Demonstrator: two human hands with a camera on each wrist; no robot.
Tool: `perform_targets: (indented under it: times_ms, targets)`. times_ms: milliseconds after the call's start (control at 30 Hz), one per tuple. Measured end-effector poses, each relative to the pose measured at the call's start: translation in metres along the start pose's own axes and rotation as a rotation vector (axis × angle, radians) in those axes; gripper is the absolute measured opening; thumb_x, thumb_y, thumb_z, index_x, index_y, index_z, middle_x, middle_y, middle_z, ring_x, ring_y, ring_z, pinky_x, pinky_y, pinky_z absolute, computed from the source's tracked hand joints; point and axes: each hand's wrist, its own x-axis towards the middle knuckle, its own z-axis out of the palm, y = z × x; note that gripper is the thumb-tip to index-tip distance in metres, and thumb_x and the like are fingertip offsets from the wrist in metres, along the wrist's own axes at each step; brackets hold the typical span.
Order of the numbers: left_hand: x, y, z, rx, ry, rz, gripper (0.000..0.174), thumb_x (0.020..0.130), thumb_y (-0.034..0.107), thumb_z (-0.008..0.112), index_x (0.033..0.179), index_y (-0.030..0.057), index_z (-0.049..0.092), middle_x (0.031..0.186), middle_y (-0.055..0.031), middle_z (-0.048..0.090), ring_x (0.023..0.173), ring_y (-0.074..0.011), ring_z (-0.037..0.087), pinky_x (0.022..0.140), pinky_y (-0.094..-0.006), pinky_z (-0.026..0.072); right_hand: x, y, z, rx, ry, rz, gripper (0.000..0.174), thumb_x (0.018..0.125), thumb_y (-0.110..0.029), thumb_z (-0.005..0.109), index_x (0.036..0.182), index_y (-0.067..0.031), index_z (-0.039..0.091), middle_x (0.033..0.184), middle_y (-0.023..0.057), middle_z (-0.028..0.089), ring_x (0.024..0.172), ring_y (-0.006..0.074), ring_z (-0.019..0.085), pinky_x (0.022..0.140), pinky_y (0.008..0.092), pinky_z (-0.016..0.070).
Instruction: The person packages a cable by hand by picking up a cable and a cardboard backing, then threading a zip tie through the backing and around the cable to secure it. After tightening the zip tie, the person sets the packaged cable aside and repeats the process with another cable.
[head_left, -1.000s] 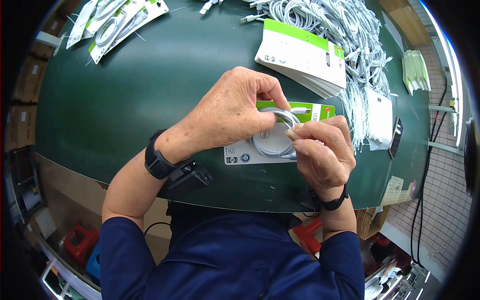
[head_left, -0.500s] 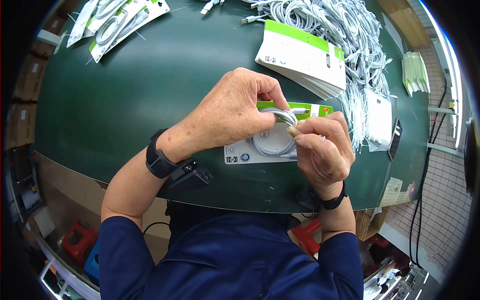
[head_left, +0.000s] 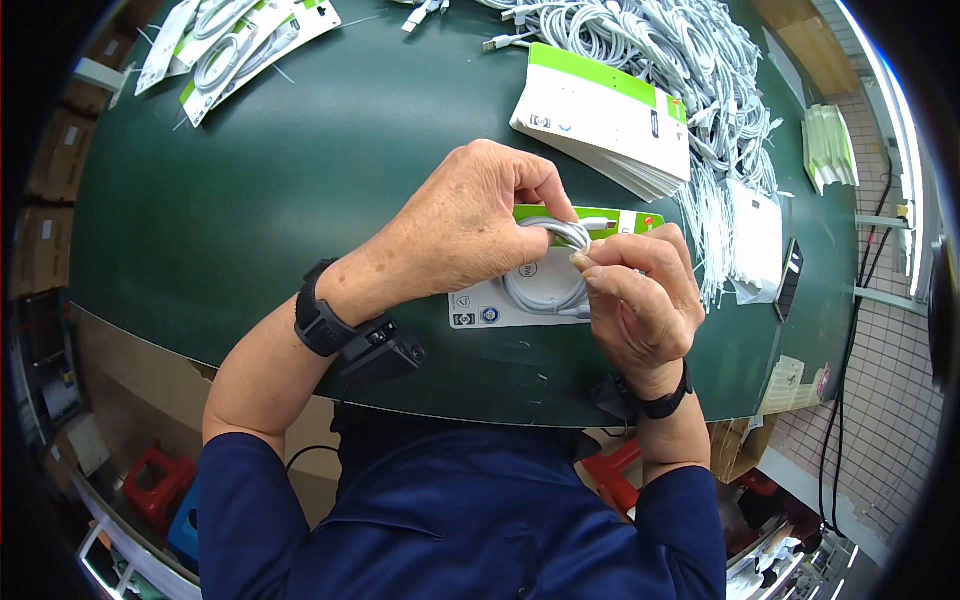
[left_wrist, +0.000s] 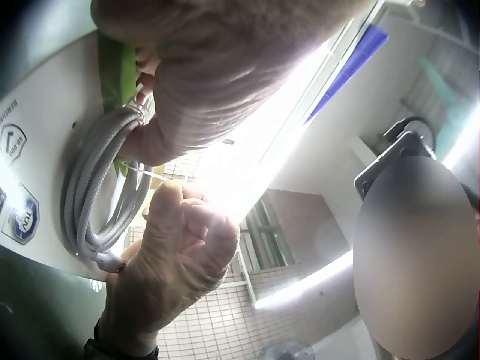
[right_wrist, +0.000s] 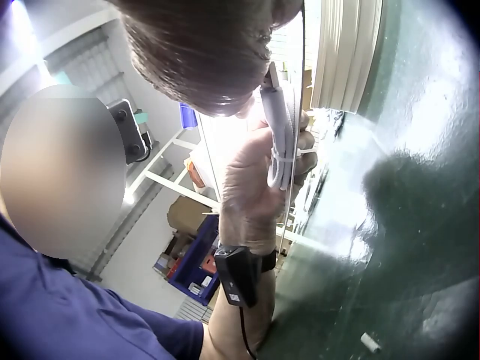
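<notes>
A coiled grey-white USB cable (head_left: 545, 302) lies against a white-and-green printed card (head_left: 482, 300). My left hand (head_left: 465, 220) holds the coil and card from the left, its thumb and index finger pinching the upper part of the coil. From the right, my right hand (head_left: 650, 300) pinches a thin white cable tie between thumb and index finger, close beside the coil. That cable tie (left_wrist: 150, 174) shows in the left wrist view, running from the coil to the right fingertips. In the right wrist view the left hand's grip partly shows around the coil.
Behind my hands stands a stack of cards (head_left: 610, 115), with a large heap of cables (head_left: 650, 40) beyond it. Loose white ties (head_left: 712, 245), a white packet (head_left: 758, 240) and a dark phone (head_left: 791, 275) lie right. Carded cables (head_left: 240, 60) lie far left.
Both hands stay at the coil. The right hand and the card's right end have shifted slightly left, with the right fingertips still pinching at the coil's edge.
</notes>
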Motion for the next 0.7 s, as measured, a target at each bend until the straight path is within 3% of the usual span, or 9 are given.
perform_targets:
  times_ms: [700]
  targets:
    - [-0.0008,0.0003,0.0004,0.048,0.005,-0.022,0.018,0.079,-0.002,0.067,0.095,-0.0039,0.075,0.085,-0.0069,0.074,0.078,-0.0074,0.067,0.072,-0.0238,0.0558,-0.0018,0.0034,0.005,0.014,0.014,-0.012,0.031,0.063,0.009,0.081,0.088,-0.0057,0.072,0.089,0.0061,0.069,0.071,0.0209,0.06,0.059,0.0312,0.047]
